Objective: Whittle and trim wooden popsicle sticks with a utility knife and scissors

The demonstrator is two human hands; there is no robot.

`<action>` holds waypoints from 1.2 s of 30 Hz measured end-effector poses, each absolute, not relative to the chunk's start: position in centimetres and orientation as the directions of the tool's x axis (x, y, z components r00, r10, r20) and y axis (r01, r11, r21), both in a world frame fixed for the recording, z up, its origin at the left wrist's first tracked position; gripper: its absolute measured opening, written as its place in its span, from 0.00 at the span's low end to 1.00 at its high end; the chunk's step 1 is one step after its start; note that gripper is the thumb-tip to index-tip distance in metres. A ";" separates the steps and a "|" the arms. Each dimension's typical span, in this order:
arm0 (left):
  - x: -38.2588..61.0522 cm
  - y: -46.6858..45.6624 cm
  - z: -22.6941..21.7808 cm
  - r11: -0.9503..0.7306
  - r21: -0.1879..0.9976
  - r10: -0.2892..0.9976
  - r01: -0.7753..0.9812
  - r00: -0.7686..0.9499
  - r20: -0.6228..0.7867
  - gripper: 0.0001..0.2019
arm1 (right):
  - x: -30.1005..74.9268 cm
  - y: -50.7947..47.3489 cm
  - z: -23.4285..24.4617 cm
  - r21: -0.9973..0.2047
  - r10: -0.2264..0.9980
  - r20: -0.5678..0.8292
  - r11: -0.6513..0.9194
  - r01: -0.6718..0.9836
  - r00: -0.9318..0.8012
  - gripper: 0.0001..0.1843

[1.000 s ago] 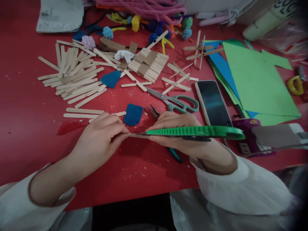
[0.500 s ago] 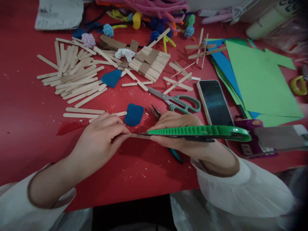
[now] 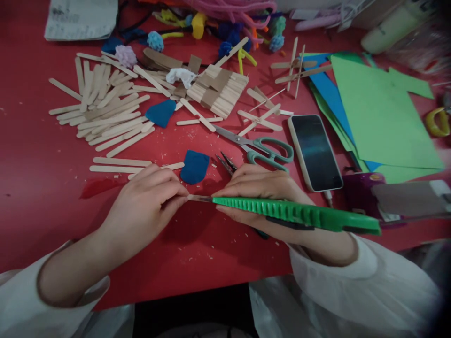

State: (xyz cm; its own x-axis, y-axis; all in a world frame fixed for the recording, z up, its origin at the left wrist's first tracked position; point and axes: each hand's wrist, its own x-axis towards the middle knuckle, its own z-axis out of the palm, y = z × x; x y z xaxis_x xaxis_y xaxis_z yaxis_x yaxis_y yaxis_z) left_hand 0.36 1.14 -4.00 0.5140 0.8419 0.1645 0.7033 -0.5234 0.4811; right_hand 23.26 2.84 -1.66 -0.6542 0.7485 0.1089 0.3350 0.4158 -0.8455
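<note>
My left hand (image 3: 146, 204) pinches one end of a wooden craft stick (image 3: 193, 197) between thumb and fingers, just above the red table. In my right hand (image 3: 262, 185) is a green utility knife (image 3: 303, 213), its ribbed handle pointing right and its blade tip against the stick. The thumb of that hand is below the knife, and its fingers lie above. Right behind the hands are a dark blue scrap (image 3: 195, 167) and the metal jaws of pliers (image 3: 227, 164), whose handles are mostly hidden under my right hand.
Loose craft sticks (image 3: 112, 108) lie in a heap at left. Grey-green scissors (image 3: 269, 145), a phone (image 3: 315, 152) and a taped stick bundle (image 3: 218, 91) sit farther back. Green paper (image 3: 384, 112) and a purple tape dispenser (image 3: 366, 192) are at right. Pipe cleaners (image 3: 229, 11) line the back.
The knife's handle end has swung down toward me, and its blade now meets the stick at a different angle. My left hand keeps its pinch. The view has shifted slightly.
</note>
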 end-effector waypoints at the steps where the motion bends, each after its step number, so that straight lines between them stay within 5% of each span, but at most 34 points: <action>1: 0.3 1.2 -4.0 -0.526 0.479 0.840 0.702 0.515 0.168 0.08 | 23.3 2.8 -1.6 -0.838 0.738 0.110 0.430 0.337 -0.666 0.07; 15: 0.3 1.2 -3.9 -0.514 0.470 0.847 0.717 0.510 0.149 0.10 | 23.5 3.6 -2.2 -0.883 0.770 0.072 0.345 0.318 -0.634 0.06; 20: 0.2 1.2 -4.0 -0.538 0.461 0.831 0.706 0.535 0.150 0.09 | 23.3 3.6 -1.8 -0.885 0.731 0.107 0.378 0.270 -0.674 0.14; 36: 0.4 1.2 -3.9 -0.544 0.523 0.827 0.657 0.525 0.201 0.10 | 22.4 3.1 0.1 -0.827 0.667 0.066 0.452 0.333 -0.742 0.07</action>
State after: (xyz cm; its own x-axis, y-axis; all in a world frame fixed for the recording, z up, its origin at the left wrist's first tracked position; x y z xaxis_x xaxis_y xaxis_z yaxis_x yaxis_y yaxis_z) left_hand 0.40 1.18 -3.95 0.5246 0.8272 0.2014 0.6565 -0.5437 0.5229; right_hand 22.36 3.06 0.07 -0.7418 0.6674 0.0658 0.3332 0.4520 -0.8274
